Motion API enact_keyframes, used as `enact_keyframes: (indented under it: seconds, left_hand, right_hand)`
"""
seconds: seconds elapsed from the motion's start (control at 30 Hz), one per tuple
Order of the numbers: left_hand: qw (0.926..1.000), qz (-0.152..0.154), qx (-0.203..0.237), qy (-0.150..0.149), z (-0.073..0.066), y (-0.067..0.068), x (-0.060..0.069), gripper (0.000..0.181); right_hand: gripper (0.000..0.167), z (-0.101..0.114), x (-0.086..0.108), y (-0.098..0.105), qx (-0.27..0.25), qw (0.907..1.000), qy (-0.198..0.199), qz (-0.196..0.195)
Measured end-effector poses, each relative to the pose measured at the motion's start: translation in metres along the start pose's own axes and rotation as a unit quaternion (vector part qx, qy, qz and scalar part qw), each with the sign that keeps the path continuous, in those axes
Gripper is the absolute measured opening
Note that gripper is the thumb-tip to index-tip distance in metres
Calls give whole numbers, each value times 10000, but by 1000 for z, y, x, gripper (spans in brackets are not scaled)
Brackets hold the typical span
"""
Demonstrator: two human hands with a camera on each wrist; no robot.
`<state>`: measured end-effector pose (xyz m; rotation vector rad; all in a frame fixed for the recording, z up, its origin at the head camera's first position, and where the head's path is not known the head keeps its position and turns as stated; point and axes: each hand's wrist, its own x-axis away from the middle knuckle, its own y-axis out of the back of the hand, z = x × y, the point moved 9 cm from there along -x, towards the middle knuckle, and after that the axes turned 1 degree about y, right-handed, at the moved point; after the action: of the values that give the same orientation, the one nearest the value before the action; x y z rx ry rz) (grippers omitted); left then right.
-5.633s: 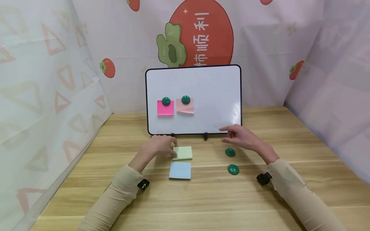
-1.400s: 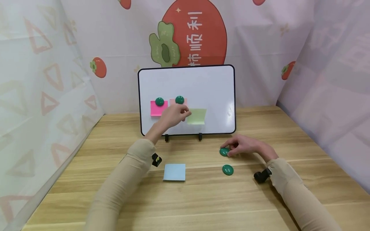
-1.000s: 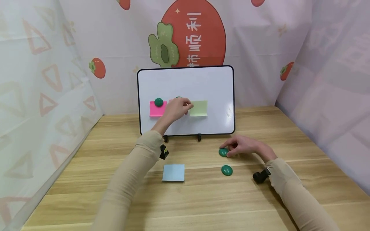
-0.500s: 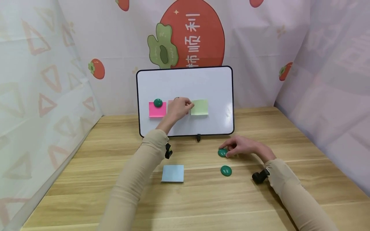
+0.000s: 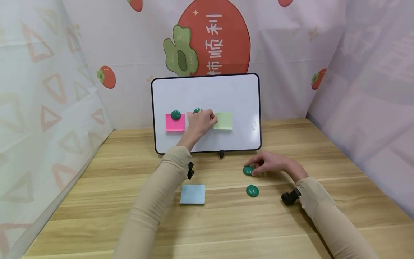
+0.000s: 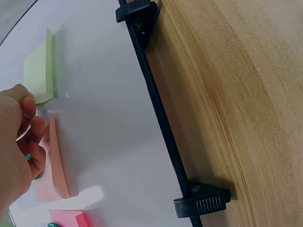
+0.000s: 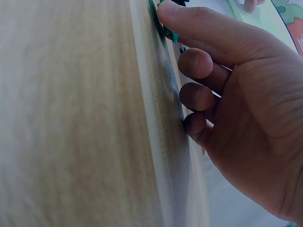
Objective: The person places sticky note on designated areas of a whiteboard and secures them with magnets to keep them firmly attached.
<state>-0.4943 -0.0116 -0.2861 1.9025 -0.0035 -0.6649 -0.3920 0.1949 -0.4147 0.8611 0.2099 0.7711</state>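
Note:
My left hand (image 5: 201,123) pinches the left edge of a pale green sticky note (image 5: 224,121), which lies up against the whiteboard (image 5: 243,94). In the left wrist view, the note's (image 6: 39,71) free edge curls away from the board. My right hand (image 5: 273,162) has thumb and fingertips on the sides of a round green magnet (image 5: 248,170) on the table. A second green magnet (image 5: 252,191) lies just nearer. A bright pink note (image 5: 175,124) and a light pink note (image 6: 57,165), partly behind my left hand, hang on the board under green magnets.
A blue sticky note pad (image 5: 192,194) lies on the wooden table (image 5: 223,230), below the left forearm. The whiteboard stands on small black feet (image 5: 221,154), one hidden by the left arm in the head view. A printed cloth (image 5: 278,46) hangs behind.
My left hand has taken the green note from the table and raised it rightward onto the board, beside the light pink one. My right hand has come down to the farther magnet.

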Motion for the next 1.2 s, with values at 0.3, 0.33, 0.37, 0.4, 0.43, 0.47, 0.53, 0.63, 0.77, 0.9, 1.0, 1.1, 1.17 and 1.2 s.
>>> enact_keyframes:
  seconds: [0.3, 0.33, 0.37, 0.4, 0.43, 0.47, 0.53, 0.63, 0.77, 0.9, 1.0, 1.1, 1.17, 1.2]
  left_hand:
    - [9996, -209, 102, 133, 1, -2, 2, 20]
    - [9996, -226, 111, 135, 1, -2, 2, 20]
    - [9996, -239, 104, 138, 1, -2, 2, 20]
    - [9995, -251, 97, 137, 1, -2, 2, 19]
    - [9995, -248, 106, 140, 2, -2, 3, 19]
    - [9995, -235, 126, 141, 2, -2, 3, 19]
    - [9996, -202, 133, 126, 2, -3, 3, 19]
    - [9997, -166, 146, 102, 3, -5, 4, 20]
    - [9997, -159, 150, 85, 4, -5, 3, 20]
    - [9997, -168, 159, 70, 5, -5, 3, 20]
    - [9996, -191, 188, 33, 5, -5, 3, 21]
    - [9995, -214, 219, 17, 5, -4, 3, 20]
    - [9995, -216, 248, 25, 5, -4, 3, 20]
    - [9994, -218, 277, 30, 5, -4, 3, 20]
  right_hand:
    - [37, 3, 0, 2, 99, 9999, -61, -80]
    - [37, 4, 0, 3, 99, 9999, -69, -97]
    - [37, 5, 0, 4, 107, 9999, -58, -112]
    - [38, 6, 0, 4, 111, 9998, -53, -125]
    - [38, 6, -1, 4, 109, 9998, -66, -132]
    - [39, 7, -1, 5, 111, 9998, -71, -149]
    - [39, 7, -1, 6, 123, 9996, -122, -208]
    - [41, 8, -2, 8, 103, 9994, -174, -294]
    - [42, 10, -2, 11, 74, 9989, -177, -435]
    - [42, 11, -3, 13, 50, 9984, -120, -556]
    - [41, 13, -4, 16, 72, 9976, -91, -676]
    - [41, 17, -6, 18, 92, 9966, 5, -822]
    - [40, 21, -8, 21, 119, 9952, 120, -959]
    - [40, 23, -9, 23, 143, 9943, 201, -1041]
